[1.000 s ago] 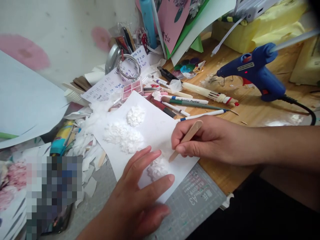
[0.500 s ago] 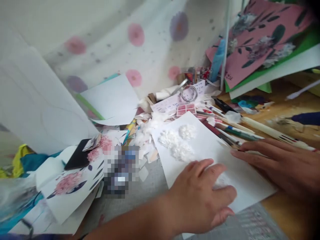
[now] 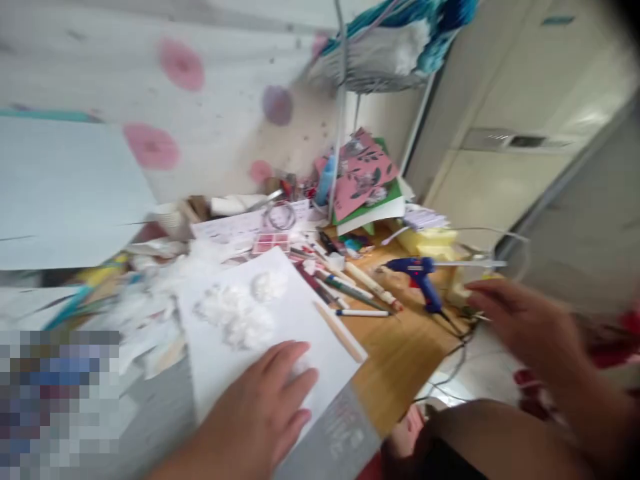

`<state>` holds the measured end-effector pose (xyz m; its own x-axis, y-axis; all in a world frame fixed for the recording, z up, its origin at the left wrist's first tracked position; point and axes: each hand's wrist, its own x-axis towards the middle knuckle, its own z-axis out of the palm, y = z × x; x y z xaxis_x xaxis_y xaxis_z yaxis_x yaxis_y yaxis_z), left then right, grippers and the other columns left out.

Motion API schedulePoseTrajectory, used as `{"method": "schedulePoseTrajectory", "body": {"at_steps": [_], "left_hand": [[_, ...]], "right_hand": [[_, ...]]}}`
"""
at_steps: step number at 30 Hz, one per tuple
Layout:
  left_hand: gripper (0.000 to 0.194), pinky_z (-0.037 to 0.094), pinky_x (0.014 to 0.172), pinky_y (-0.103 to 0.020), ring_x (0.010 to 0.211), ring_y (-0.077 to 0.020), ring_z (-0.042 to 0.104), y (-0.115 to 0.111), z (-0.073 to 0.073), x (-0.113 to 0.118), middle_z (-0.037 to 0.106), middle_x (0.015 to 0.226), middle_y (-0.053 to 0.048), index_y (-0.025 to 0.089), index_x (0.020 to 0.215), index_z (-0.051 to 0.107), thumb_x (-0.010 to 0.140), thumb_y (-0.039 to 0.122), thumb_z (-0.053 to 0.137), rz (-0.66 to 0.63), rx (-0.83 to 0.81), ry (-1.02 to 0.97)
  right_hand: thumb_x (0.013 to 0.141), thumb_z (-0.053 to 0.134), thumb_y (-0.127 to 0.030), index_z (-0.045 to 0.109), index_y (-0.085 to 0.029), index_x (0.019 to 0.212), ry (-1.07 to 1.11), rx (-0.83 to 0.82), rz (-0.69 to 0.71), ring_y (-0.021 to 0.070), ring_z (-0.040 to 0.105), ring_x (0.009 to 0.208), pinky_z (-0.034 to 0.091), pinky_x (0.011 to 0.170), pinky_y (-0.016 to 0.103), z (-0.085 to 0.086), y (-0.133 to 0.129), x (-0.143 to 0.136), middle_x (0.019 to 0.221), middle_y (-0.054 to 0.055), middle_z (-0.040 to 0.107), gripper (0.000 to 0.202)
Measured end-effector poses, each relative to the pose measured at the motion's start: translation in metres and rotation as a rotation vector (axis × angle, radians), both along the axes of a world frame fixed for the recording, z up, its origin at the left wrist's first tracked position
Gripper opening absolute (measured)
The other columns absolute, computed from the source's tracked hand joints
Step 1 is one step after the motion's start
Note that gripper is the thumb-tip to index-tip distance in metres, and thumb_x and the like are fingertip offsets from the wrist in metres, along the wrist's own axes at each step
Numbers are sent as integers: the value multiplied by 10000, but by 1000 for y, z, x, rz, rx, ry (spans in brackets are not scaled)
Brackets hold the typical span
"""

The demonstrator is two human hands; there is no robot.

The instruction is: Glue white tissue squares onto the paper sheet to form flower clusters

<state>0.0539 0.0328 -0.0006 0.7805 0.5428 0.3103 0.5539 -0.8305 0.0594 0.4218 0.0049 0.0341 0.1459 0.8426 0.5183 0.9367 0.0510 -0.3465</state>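
My left hand (image 3: 265, 403) rests on a sheet of white paper (image 3: 210, 380), fingers spread. A pale bit shows by its fingertips, too blurred to name. Just beyond these fingers, fluffy white flower clusters (image 3: 237, 313) lie on the sheet. My right hand (image 3: 530, 333) is in the air past the table's right edge, fingers stretched to the left and nothing visible in them; it is slightly blurred. Nearest to it is a blue glue gun (image 3: 417, 277) lying on the wooden table, a white glue stick (image 3: 470, 263) jutting from its back.
Brushes and pens (image 3: 355, 290) lie right of the paper, with a pink palette (image 3: 271, 243) behind. Paper scraps (image 3: 160, 280) crowd the left. A pink floral card (image 3: 365, 173) leans at the back. Dark cables (image 3: 457, 350) hang off the table's edge.
The view has swung right, bringing the whole glue gun and a cabinet into sight. My right hand has left the paper's edge and moved right, off the table. My left hand stays on the paper.
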Motion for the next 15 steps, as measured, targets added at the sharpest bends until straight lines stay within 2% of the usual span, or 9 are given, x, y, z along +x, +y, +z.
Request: {"method": "schedulePoseTrajectory", "body": {"at_steps": [2, 4, 7, 9, 12, 15], "left_hand": [[307, 531, 858, -380, 1079, -247, 553, 5, -6, 0, 558, 1218, -78, 254, 1094, 574, 792, 206, 544, -31, 40, -47], [298, 535, 852, -370, 1079, -245, 556, 5, -10, 0, 544, 1240, -64, 277, 1105, 567, 808, 259, 543, -6, 42, -85], [278, 540, 844, -365, 1073, -249, 565, 1, -13, -2, 538, 1252, -59, 283, 1092, 571, 817, 298, 534, 25, -1, -112], [274, 543, 840, -363, 1061, -249, 576, 1, -14, -4, 540, 1251, -59, 281, 1090, 574, 820, 300, 527, 33, -30, -126], [293, 549, 832, -336, 1040, -233, 594, 4, -13, -7, 541, 1253, -46, 288, 1107, 571, 816, 282, 543, 23, -49, -123], [289, 549, 826, -310, 1037, -223, 599, 5, -10, -8, 540, 1255, -34, 286, 1103, 579, 818, 254, 542, 16, -100, -113]], "right_hand": [[826, 509, -348, 651, -235, 809, -55, -105, -36, 210, 630, 687, 481, 634, 321, 1, -6, -1, 776, 45, 678, 183], [826, 501, -370, 641, -201, 806, -70, -162, -110, 205, 621, 675, 470, 641, 322, -4, -1, -1, 757, 51, 666, 221], [813, 504, -440, 627, -138, 945, -42, -202, -196, 212, 621, 699, 463, 652, 334, -12, 18, -2, 870, 105, 665, 351], [770, 553, -488, 619, -147, 1007, -26, -253, -162, 212, 626, 737, 458, 662, 316, -16, 34, -6, 926, 107, 667, 421], [714, 596, -527, 640, -163, 905, -12, -311, -137, 243, 618, 747, 432, 612, 312, -18, 55, -15, 846, 103, 677, 413], [741, 559, -431, 632, -149, 784, 37, -323, -195, 250, 602, 679, 405, 555, 313, -16, 65, -21, 724, 108, 654, 295]]}}
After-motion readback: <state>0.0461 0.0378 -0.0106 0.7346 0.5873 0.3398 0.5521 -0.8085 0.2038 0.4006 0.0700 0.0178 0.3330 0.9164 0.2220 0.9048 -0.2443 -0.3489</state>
